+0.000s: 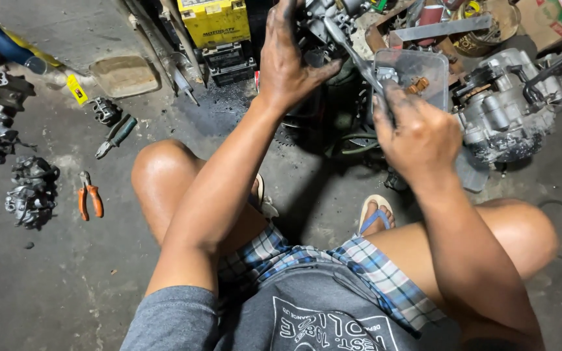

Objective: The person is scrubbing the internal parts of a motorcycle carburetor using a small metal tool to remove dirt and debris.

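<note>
Two hands: both are raised over the floor (47,286) at the far middle of the view, working on one metal part.
Left hand (286,62): closed around the near side of a small grey engine part (323,23), thumb pointing right, fingers wrapped out of sight behind it; it grips the part firmly.
Right hand (417,130): closed in a fist around the handle of a slim metal tool (352,55), whose shaft slants up and left into the engine part.
Location of part: held in the air above the floor, between the knees and just in front of a yellow battery (214,19).
Step in hand: judged to be loosening or prying a fitting on the part with the tool tip; the contact point itself is hidden by the left hand.
Next move calls for: a steady left grip while the right hand turns or levers the tool without slipping off.
Tray: a clear plastic tray (424,65) with a few small pieces sits just behind the right hand.
Engine block: a larger grey engine casing (502,110) lies on the floor at the far right.
Pliers: orange-handled pliers (90,198) and green-handled pliers (116,136) lie well apart from the hands, near the left edge of the floor.
Spare parts: dark metal castings (30,192) are clustered at the left edge.
</note>
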